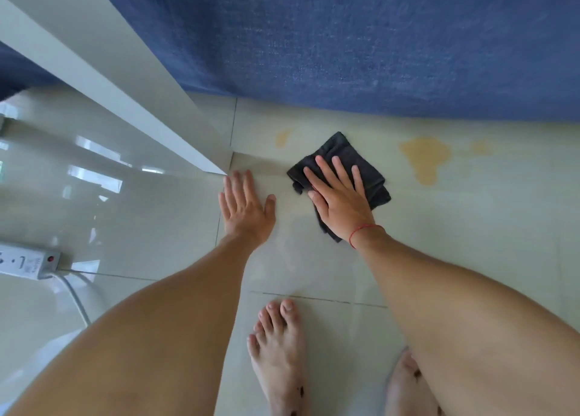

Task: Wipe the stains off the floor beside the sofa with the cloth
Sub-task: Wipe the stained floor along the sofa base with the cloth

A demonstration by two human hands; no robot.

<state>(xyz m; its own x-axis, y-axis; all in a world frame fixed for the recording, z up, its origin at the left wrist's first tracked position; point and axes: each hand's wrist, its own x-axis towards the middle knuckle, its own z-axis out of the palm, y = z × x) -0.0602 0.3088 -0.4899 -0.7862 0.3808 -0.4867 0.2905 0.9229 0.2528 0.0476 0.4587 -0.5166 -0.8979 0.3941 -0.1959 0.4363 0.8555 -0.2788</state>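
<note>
A dark grey folded cloth (370, 167) lies on the pale tiled floor (314, 258) in front of the blue sofa (361, 39). My right hand (340, 196) presses flat on the cloth, fingers spread. My left hand (244, 205) rests flat on the bare tile just left of it, holding nothing. A large yellow stain (426, 158) sits to the right of the cloth, with a smaller patch (478, 148) beside it. Another small yellow stain (282, 137) lies up and left of the cloth, near the sofa's edge.
A white cabinet or table edge (131, 101) runs diagonally at the left, its corner ending near my left hand. A white power strip (28, 263) with its cable lies on the floor at the far left. My bare feet (279, 353) stand on the tiles below.
</note>
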